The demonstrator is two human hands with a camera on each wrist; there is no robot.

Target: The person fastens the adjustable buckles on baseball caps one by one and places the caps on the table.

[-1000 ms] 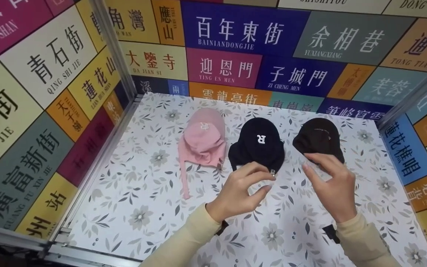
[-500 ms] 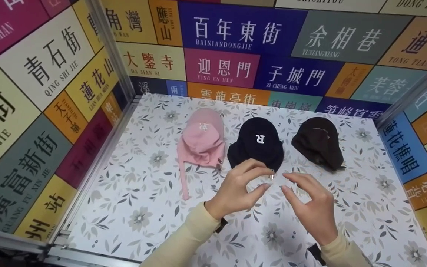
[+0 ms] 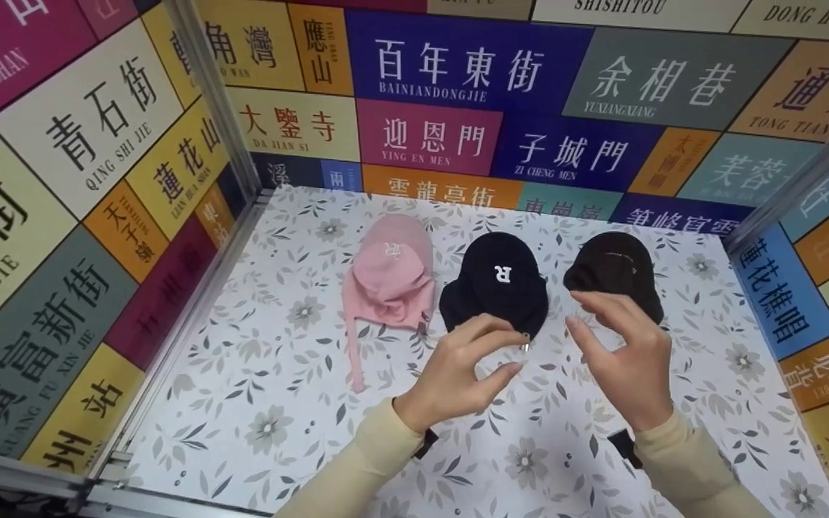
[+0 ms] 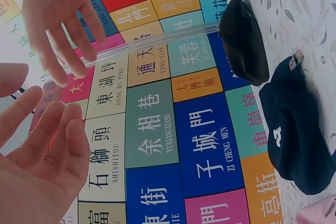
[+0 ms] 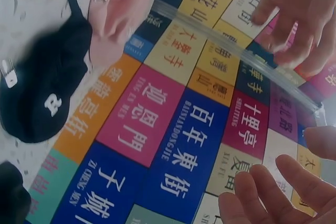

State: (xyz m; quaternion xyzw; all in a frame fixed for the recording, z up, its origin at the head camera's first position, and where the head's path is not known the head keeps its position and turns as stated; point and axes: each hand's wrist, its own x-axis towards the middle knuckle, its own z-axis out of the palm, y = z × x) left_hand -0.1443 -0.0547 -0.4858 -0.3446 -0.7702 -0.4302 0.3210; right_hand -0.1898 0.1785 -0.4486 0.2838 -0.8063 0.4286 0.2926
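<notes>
Three baseball caps lie in a row on a floral-print table: a pink cap (image 3: pixel 391 277), a navy cap (image 3: pixel 494 280) with a white letter R, and a dark brown cap (image 3: pixel 612 270). My left hand (image 3: pixel 461 370) hovers in front of the navy cap, overlapping its near edge in the head view, fingers bent loosely and thumb apart. The navy cap's metal buckle shows by its fingertips. My right hand (image 3: pixel 627 349) hovers in front of the brown cap, hiding part of its near edge. Both wrist views show empty hands facing each other, above the caps.
Walls covered in colourful street-name panels (image 3: pixel 468 68) enclose the table at the back and both sides. A metal frame rail (image 3: pixel 170 352) runs along the left edge. The pink cap's strap (image 3: pixel 355 356) trails toward the front. Patterned tabletop (image 3: pixel 270 428) shows at the front left.
My right hand moved left and nearer to me, toward my left hand, then back right and forward to the brown cap. My left hand stayed almost still; the caps have not moved.
</notes>
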